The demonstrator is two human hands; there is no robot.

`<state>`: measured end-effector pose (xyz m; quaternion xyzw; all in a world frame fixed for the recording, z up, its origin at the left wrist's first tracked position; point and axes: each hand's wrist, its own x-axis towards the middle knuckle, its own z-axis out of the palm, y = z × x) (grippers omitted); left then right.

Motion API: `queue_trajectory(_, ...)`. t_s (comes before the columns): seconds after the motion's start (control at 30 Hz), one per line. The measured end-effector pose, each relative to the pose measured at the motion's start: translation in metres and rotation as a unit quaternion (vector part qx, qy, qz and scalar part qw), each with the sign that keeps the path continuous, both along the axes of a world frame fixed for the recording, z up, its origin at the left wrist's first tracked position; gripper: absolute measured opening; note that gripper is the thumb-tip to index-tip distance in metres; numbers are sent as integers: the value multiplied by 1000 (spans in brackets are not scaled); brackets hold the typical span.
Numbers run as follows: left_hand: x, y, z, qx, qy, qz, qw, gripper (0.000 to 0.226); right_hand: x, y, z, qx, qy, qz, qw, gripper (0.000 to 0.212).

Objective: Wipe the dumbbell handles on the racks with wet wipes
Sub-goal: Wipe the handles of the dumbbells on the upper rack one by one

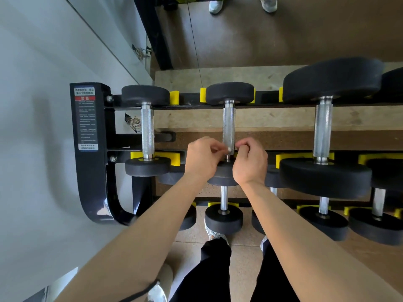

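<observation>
Even daylight, soft shadows on the wall [43, 127], fisheye-bent, blurred edges.

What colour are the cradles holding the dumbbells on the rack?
Yellow; the cradles show best in the head view, against the black rack.

The person wears black trousers [218, 277], grey-white sneakers [214, 233] and a black cord [142, 291] across the left forearm [135, 236].

One view only, head-worn, wide-angle. Camera is looking steeply down and forward over the dumbbell rack [91, 149], sitting close to it. Both forearms are filling the lower frame, and the left hand [201, 158] and right hand [250, 162] are lying near frame centre. Straight rails are bowing toward the edges.
</observation>
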<state>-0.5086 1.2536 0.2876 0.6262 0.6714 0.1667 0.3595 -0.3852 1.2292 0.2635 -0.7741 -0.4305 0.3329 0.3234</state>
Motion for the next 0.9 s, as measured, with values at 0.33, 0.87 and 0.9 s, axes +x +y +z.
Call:
queue_trajectory(0.33, 15, 22, 5, 34, -30, 85, 995, 7, 0, -1, -2, 7, -8, 0, 1000, 25)
queue_trajectory(0.87, 23, -12, 35, -47, -231, 189, 953, 10, 22, 10, 53, -36, 255, 37, 965, 13)
queue_trajectory(0.9, 23, -10, 35, -43, -232, 195, 952, 10, 25, 13, 54, -35, 257, 50, 964, 15)
